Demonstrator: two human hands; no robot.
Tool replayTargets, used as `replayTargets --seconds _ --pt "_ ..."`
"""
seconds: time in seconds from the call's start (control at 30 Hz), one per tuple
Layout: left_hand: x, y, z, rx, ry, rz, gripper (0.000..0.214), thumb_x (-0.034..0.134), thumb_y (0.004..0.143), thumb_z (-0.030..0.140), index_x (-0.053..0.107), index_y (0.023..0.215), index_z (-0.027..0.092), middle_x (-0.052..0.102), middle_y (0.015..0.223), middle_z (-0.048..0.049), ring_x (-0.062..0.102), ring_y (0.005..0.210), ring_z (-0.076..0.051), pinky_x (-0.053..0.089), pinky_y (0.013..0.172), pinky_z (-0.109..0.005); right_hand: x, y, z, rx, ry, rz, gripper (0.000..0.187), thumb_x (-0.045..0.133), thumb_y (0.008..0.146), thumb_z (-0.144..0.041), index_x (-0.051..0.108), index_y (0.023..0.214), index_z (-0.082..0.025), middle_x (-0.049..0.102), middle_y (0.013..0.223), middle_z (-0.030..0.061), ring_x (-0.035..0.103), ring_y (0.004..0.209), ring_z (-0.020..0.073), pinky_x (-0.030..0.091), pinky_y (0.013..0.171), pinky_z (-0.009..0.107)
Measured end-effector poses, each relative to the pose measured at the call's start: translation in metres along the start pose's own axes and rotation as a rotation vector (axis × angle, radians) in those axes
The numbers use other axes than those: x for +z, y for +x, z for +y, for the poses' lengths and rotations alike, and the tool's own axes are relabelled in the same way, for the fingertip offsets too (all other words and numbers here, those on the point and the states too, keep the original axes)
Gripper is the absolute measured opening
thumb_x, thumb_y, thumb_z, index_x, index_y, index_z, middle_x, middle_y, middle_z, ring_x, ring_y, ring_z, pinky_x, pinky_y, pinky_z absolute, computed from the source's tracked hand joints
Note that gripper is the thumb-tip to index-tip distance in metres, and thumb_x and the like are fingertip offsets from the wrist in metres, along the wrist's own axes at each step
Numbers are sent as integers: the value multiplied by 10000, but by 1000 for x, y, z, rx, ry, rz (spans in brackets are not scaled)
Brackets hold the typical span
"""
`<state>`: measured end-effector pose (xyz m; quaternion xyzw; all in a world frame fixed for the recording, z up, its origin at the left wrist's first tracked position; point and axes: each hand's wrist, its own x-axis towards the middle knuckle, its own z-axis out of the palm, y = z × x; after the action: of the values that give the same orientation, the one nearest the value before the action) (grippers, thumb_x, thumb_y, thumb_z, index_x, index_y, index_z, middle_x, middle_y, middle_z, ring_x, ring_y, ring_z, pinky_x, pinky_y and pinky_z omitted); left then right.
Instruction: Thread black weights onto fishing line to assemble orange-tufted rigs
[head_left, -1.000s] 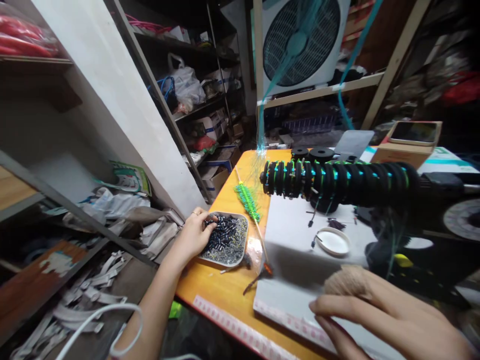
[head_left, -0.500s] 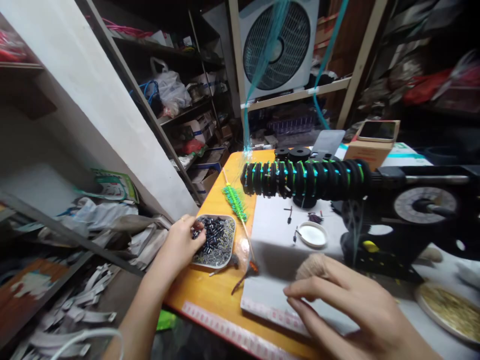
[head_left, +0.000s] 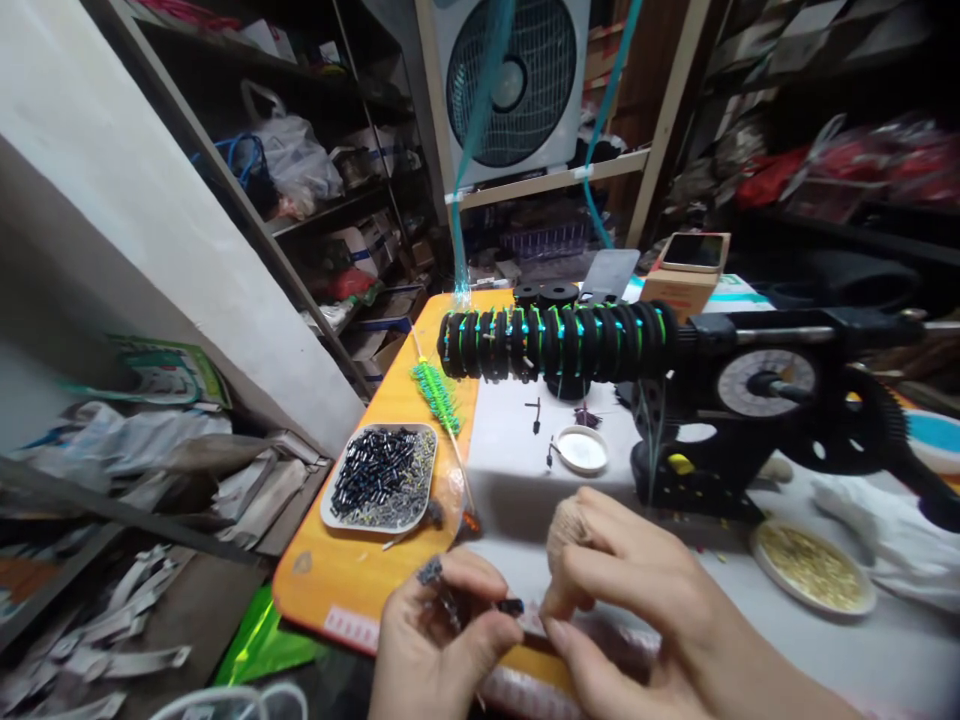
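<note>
My left hand (head_left: pixel 450 640) pinches a small shiny black tube (head_left: pixel 511 606) between thumb and index finger, above the table's front edge. A bit of grey, grainy material (head_left: pixel 430 570) shows at its knuckles. Close on the right, my right hand (head_left: pixel 652 610) has thumb and index tip pressed together, facing the tube; anything between them is too small to make out. A tan wrap (head_left: pixel 568 530) covers one of its fingers. Behind the left hand stands a white tray (head_left: pixel 324 512) with many black tubes (head_left: pixel 379 470) and finer grey and yellowish bits.
A black machine (head_left: pixel 697 420) carries a row of black rings (head_left: pixel 555 340) crossed by green and blue thread. Nearby are a bristly green piece on a stick (head_left: pixel 436 395), a small white dish (head_left: pixel 583 452), a plate of golden bits (head_left: pixel 810 570) and a phone on a box (head_left: pixel 679 288).
My left hand has left the tray and come right and toward me with a black tube, meeting my right hand. The view has shifted to the right.
</note>
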<state>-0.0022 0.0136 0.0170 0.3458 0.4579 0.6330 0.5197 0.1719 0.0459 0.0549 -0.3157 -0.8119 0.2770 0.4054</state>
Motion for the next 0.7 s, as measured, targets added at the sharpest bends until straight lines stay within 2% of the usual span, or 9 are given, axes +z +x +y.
replayTargets --seconds 0.23,0.5,0.63,0.7 --pt "1 -3 -1 -16 -21 35 339 962 545 403 730 623 170 643 640 -5 571 603 -104 429 598 -192 -2 1 -3 10 -16 -69 238 512 770 0 394 729 -202 496 767 -1 489 772 150 390 647 255" --pt "10 -5 2 -42 -48 23 312 948 600 347 694 639 169 683 639 -16 616 614 -104 472 615 -171 1 -2 1 -51 13 17 219 502 760 5 438 780 -204 485 760 -10 484 740 138 406 631 240" --pt "10 -8 4 -196 -99 19 351 951 592 389 808 848 196 709 648 -32 459 464 -12 349 488 -120 2 0 0 -48 21 42 221 496 778 15 452 769 -202 494 752 -9 495 733 137 415 622 233" --pt "9 -9 4 -223 -157 3 331 941 602 415 815 832 213 716 653 -38 349 399 33 253 438 -104 2 0 0 -70 29 57 218 493 762 17 475 771 -200 509 749 -2 495 723 143 422 615 239"
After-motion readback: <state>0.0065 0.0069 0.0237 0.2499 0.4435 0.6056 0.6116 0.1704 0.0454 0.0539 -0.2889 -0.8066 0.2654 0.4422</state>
